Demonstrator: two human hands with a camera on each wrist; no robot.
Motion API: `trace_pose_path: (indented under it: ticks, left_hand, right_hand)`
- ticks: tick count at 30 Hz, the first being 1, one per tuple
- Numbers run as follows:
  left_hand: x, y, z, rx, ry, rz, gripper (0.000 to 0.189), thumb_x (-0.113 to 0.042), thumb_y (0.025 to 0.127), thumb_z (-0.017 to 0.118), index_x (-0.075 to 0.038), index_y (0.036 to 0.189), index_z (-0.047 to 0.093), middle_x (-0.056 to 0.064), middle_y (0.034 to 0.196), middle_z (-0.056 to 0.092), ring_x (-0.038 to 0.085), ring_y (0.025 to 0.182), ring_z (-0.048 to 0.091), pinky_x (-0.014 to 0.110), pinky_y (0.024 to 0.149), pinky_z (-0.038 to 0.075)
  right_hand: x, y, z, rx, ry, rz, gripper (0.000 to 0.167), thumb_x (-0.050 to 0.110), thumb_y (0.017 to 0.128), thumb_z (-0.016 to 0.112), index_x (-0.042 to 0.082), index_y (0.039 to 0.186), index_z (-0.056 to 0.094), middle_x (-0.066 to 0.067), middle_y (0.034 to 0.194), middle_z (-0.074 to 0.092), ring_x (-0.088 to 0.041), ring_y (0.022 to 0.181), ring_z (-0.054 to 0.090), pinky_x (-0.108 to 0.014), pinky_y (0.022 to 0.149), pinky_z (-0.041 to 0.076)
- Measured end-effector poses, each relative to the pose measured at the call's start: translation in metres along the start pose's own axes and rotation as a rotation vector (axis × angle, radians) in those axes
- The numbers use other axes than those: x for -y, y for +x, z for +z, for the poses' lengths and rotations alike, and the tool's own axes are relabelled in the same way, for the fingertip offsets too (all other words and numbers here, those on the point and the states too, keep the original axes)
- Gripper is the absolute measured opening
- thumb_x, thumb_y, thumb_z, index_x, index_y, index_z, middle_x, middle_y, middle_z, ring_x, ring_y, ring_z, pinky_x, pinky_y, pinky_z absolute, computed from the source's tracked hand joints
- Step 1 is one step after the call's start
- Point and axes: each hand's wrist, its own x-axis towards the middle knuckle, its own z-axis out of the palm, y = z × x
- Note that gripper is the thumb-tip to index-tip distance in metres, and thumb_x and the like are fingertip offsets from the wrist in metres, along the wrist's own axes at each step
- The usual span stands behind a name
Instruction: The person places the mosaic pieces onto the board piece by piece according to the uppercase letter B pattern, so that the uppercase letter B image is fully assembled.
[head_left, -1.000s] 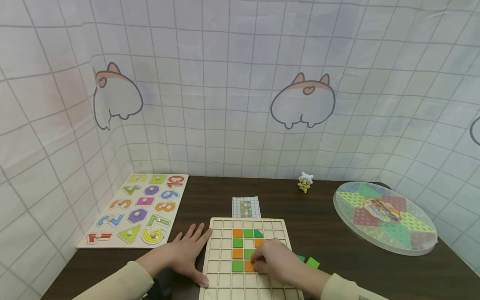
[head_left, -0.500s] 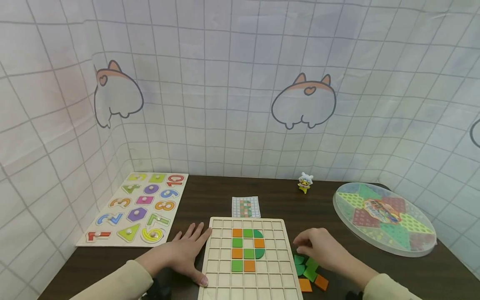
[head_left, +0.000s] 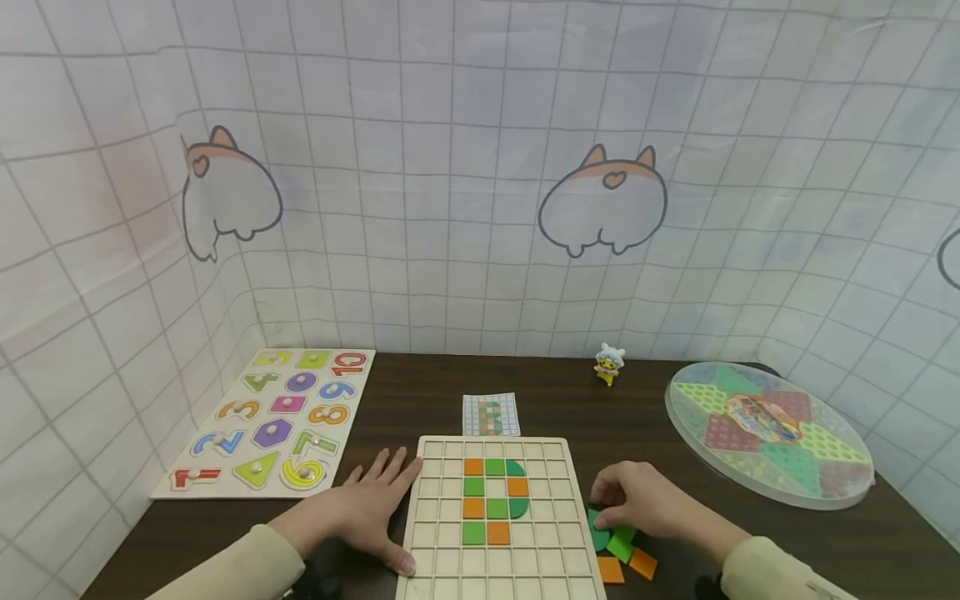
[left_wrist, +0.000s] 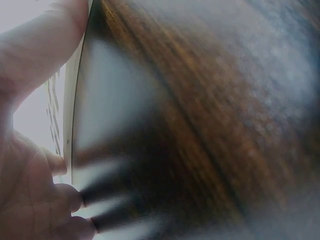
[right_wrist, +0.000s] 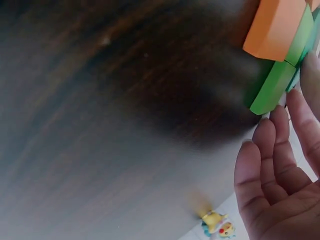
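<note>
A pale wooden grid board (head_left: 442, 575) lies flat, with orange, light green and rounded dark green tiles set in its upper middle cells. My left hand (head_left: 371, 508) rests spread along the board's left edge, its thumb on the lower left rim. Right of the board, my right hand (head_left: 641, 504) pinches a rounded dark green tile between thumb and forefinger at the loose pile; the fingers partly hide it. Under and beside these fingertips lie another dark green tile (head_left: 598, 537), a light green tile (right_wrist: 274, 90) and an orange tile (right_wrist: 272, 30).
A small printed pattern card (head_left: 491, 414) touches the board's far edge. A number puzzle board (head_left: 360, 392) lies at the left and a round Chinese checkers box (head_left: 772, 437) at the right. A small yellow figurine (head_left: 609, 365) stands near the cloth wall (head_left: 480, 292).
My right hand has left a rounded dark green tile in the grid and moved right to the loose pile, its fingertips now lower among the tiles. The left hand has stayed put.
</note>
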Motion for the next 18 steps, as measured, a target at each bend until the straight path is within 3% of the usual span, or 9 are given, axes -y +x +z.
trace_pose_path:
  ticks: [7,18]
  left_hand:
    - [-0.0012,-0.0018,-0.0012,-0.001,-0.006,0.004,0.145,-0.091,0.056,0.072,-0.018,0.166,0.011,0.022,0.172,0.006,0.048,0.158,0.002,0.076,0.117,0.013]
    - [0.0013,-0.0005,0.0007,0.0,-0.002,0.004,0.145,-0.092,0.056,0.071,-0.019,0.166,0.01,0.021,0.172,0.006,0.048,0.158,0.002,0.076,0.117,0.013]
  right_hand:
    - [-0.0009,0.0045,0.002,-0.049,-0.065,0.005,0.011,0.014,0.088,0.08,0.013,0.09,0.07,0.007,0.081,0.065,-0.004,0.07,0.057,-0.024,0.062,0.049]
    - [0.0056,0.0076,0.0033,-0.054,-0.075,0.051,0.019,0.013,0.082,0.086,0.011,0.09,0.068,0.003,0.082,0.063,-0.008,0.073,0.057,-0.024,0.063,0.049]
